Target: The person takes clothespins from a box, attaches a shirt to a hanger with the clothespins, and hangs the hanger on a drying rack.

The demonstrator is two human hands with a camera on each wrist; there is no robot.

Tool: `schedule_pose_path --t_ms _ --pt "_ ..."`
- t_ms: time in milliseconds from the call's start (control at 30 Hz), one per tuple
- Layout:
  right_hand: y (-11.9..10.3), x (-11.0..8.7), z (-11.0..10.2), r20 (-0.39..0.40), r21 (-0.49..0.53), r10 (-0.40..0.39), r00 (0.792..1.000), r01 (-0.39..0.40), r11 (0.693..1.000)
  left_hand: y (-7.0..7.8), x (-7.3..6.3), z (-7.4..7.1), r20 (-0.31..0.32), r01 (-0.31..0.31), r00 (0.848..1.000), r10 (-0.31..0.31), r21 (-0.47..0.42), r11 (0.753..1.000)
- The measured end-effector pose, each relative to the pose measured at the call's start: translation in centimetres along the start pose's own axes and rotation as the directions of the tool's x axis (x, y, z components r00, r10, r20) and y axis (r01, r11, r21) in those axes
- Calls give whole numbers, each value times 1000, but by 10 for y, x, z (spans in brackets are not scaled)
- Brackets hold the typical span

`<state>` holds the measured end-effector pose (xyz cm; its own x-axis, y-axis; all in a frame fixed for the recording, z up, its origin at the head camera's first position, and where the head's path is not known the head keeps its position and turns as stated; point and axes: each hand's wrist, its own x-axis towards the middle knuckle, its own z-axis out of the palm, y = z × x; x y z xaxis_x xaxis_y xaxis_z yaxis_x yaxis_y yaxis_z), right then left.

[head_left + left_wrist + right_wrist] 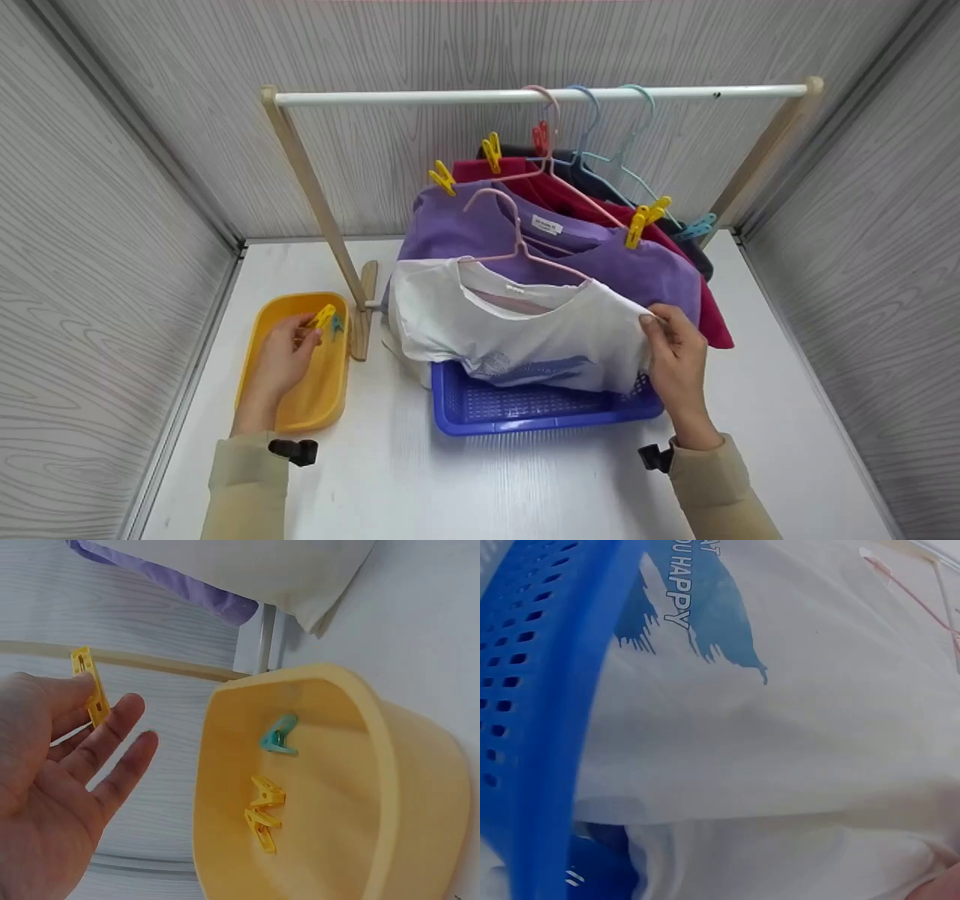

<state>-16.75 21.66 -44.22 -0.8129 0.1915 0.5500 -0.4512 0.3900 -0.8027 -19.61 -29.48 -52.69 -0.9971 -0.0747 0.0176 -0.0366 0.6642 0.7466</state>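
A yellow clothespin (323, 317) is pinched between the thumb and fingers of my left hand (281, 356), above the yellow tub (300, 420). In the left wrist view a teal clothespin (280, 736) and two yellow clothespins (262, 829) lie inside that tub. My right hand (679, 367) pinches the shoulder of a white T-shirt (540, 337) with a blue print. Inside its neck sits a pink hanger (517, 232), its hook free of the rail. The shirt drapes over the blue basket (517, 427). In the right wrist view only a bit of the right hand shows at the lower corner.
Behind stands a rack with a white rail (420, 97) and wooden posts. From it hang a purple shirt (450, 225), a red garment (716, 322) and a dark one (697, 259), with several clothespins on them. A wooden foot (361, 334) stands beside the tub.
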Motion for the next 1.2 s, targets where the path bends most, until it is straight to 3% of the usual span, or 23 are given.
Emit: schedule_pose_path --t_ms 200,433,533,767,867,1067,1200 --pt "-6 7 5 -28 9 -41 999 41 999 14 -2 1 -57 -78 995 77 -8 997" --pt "-14 13 8 -71 6 -71 995 72 997 31 -4 2 -96 -193 977 192 -4 981" --pt "-15 13 9 -67 11 -68 995 69 998 40 -4 3 -136 -258 958 253 -15 966" --pt "-14 9 12 -39 4 -36 999 36 999 55 -5 6 -247 -412 883 400 1 911" --pt "-14 8 12 -38 -8 -18 999 18 1000 60 -6 6 -263 -430 871 415 2 903" --pt "-12 6 13 -39 -36 -1 999 0 999 70 -11 6 -264 -424 872 411 10 906" --pt "-10 5 14 -39 -37 -5 999 3 999 76 -13 7 -282 -445 854 437 41 895"
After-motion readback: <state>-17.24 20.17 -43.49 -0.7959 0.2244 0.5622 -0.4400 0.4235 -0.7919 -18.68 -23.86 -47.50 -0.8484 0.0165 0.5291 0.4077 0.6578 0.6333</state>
